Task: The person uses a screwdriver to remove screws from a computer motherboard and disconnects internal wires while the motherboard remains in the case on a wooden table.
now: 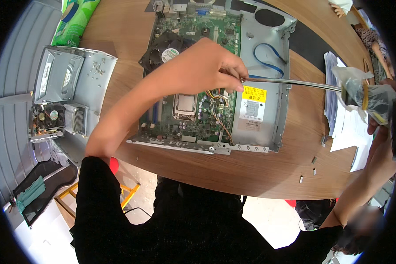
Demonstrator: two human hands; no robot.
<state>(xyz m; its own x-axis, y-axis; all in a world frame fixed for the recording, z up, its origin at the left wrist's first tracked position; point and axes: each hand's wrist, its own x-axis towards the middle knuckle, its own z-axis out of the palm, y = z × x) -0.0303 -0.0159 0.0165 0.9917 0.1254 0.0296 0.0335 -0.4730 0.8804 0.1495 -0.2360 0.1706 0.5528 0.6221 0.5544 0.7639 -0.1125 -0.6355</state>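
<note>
An opened computer case lies on the table before me, with a green motherboard and a bare square processor in its socket. My left hand reaches over the board, thumb and fingers pinched at the tip of a long-shafted screwdriver. Whether a small screw sits between those fingertips is hidden. At the far right my right hand is closed around the handle end, which is wrapped in clear plastic with a yellow band. A black cooling fan stands beyond my left forearm.
To the left are a metal drive housing, loose screws and a fan with heatsink. Stacked papers lie at right, near small metal pieces. Another person's hand shows at the top right.
</note>
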